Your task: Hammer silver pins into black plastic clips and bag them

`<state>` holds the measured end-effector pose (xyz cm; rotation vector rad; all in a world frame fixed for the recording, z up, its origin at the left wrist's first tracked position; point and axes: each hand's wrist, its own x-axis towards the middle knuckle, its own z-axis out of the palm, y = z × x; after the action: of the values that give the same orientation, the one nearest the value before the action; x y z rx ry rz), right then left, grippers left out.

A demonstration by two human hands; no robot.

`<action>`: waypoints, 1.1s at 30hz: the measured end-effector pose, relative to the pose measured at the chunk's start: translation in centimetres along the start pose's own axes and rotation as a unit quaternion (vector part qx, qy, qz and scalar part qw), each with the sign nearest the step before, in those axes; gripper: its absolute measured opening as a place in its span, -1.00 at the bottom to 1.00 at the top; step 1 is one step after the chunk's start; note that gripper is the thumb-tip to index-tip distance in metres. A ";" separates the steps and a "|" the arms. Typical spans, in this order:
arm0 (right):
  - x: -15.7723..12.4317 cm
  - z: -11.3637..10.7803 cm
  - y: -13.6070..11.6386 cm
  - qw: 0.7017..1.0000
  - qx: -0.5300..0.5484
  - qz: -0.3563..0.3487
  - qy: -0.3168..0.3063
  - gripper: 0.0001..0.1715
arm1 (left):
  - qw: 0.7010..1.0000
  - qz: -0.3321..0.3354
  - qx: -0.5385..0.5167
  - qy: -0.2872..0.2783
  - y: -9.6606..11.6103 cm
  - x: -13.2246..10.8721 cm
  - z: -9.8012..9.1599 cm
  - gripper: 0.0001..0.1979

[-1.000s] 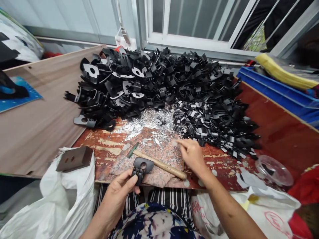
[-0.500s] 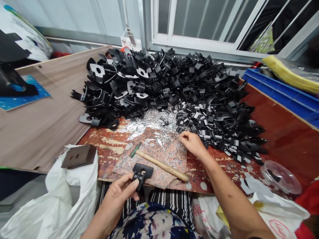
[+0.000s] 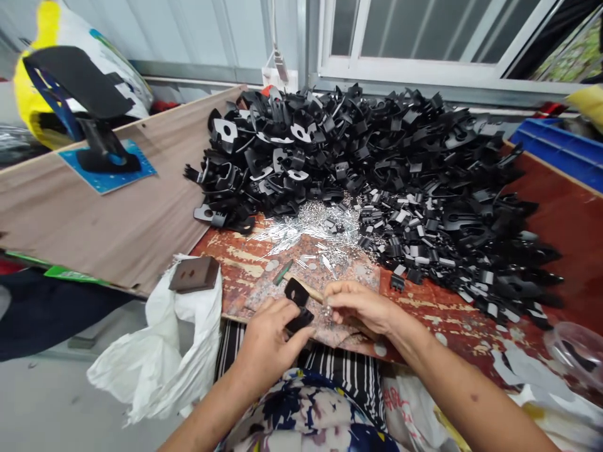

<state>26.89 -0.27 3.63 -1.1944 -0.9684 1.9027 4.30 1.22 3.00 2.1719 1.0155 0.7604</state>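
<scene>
My left hand (image 3: 276, 336) is closed around a black plastic clip (image 3: 298, 292), which is turned so that its flat plate with a hole faces up. Close to its right, the fingers of my right hand (image 3: 360, 306) are pinched together on a small shiny metal pin (image 3: 328, 309), partly hidden by the fingertips. Beneath both hands lies a hammer with a green head (image 3: 283, 272) and a wooden handle, on a speckled stone slab (image 3: 264, 289). Loose metal pins (image 3: 325, 220) are heaped just beyond the slab.
A large pile of black plastic parts (image 3: 330, 138) covers the back of the table, with smaller black pieces (image 3: 409, 232) at its right front. A brown block (image 3: 195, 274) rests at the left edge over a white sack (image 3: 162, 351). A clear plastic bowl (image 3: 577, 351) stands far right.
My right hand has come back from the pins and small parts toward my left hand. The clip in my left hand has been turned and moved up over the hammer. The view has swung left.
</scene>
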 end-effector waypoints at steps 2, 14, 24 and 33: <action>0.4 -0.6 -0.3 0.999 0.034 0.009 0.005 -0.71 | 1.000 -0.008 0.011 0.011 -0.5 -0.3 -0.5 -0.86; 0.1 2.2 1.0 0.993 -0.105 0.034 -0.032 -0.73 | 0.996 0.042 -0.052 -0.052 1.2 0.2 -0.7 -0.86; 7.7 -0.8 -3.8 0.666 -0.687 -0.215 0.195 -0.73 | 0.868 -0.249 -0.425 0.066 -1.6 -0.7 -0.2 -0.65; 11.9 -1.5 -2.5 0.608 -0.739 -0.257 0.138 -0.70 | 0.778 -0.287 -0.549 0.103 -2.4 -1.5 -1.3 -0.65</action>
<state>24.51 11.34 0.36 -1.5773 -2.4645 0.0543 1.50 1.61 1.78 0.7270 0.8971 0.9472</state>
